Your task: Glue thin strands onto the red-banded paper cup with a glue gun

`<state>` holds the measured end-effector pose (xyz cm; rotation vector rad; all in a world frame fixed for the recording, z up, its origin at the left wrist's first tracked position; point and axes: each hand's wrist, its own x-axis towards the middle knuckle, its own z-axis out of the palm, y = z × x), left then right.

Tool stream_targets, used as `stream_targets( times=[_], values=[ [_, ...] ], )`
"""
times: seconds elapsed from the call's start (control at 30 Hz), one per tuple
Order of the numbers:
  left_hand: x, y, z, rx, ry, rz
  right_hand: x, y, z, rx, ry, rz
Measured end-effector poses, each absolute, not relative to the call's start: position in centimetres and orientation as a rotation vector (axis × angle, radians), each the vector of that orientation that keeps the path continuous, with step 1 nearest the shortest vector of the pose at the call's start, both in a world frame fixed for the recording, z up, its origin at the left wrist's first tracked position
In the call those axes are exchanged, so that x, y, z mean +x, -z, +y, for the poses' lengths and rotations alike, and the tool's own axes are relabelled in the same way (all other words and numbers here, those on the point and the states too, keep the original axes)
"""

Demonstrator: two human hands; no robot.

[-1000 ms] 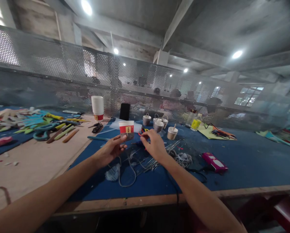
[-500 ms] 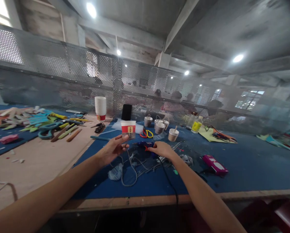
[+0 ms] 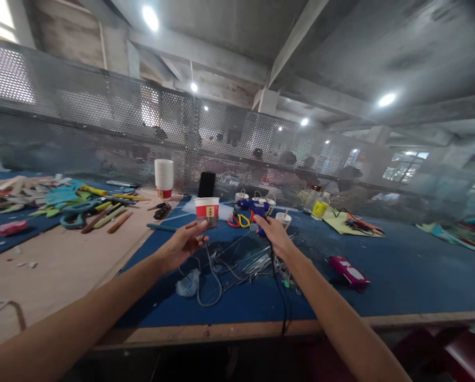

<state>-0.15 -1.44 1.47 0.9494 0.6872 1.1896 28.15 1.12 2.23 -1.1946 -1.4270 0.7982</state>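
My left hand (image 3: 185, 243) is closed around the lower part of a red and white paper cup (image 3: 208, 208), which is held upright above the blue mat. Grey cord is wound round the cup's base, and a loop of this cord (image 3: 210, 305) trails down to the mat. In my right hand (image 3: 275, 233) is a blue glue gun (image 3: 258, 206), its nozzle pointing left toward the cup but apart from it. The gun's black cable (image 3: 276, 286) runs down over the table's front edge. Clear glue sticks (image 3: 259, 263) lie beneath the right hand.
Behind the hands are scissors (image 3: 242, 220), a black phone (image 3: 207, 184) and several cord-wrapped cups (image 3: 283, 219). Stacked paper cups (image 3: 164, 178) and tools (image 3: 102, 215) stand to the left. A magenta box (image 3: 349, 271) and a yellow-labelled bottle (image 3: 320, 206) are on the right.
My right hand has lifted the glue gun from low over the mat, up and slightly right. The cup in my left hand has hardly moved.
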Motion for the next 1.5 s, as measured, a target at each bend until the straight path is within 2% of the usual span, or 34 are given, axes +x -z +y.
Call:
stream_targets(
  times=[0.07,0.17,0.7,1.0,1.5],
  values=[
    [-0.2,-1.3,-1.3,0.952,-1.187,0.684,27.2,-2.2,-0.1,-1.017,-0.927,-1.358],
    [-0.3,-1.1,-1.1,0.945,-1.185,0.689,26.1,-2.3,-1.7,-0.892,-0.912,-1.419],
    [-0.1,-0.6,-0.7,0.981,-1.174,0.748,24.9,-1.2,-4.0,-1.042,-0.782,-1.672],
    [0.1,-0.8,-1.0,1.012,-1.183,0.768,25.2,0.2,-3.6,-1.025,-0.493,-1.84],
    [0.1,-0.2,-0.7,1.042,-1.186,0.768,25.3,-0.4,-4.1,-1.083,-0.162,-2.013]
  ],
)
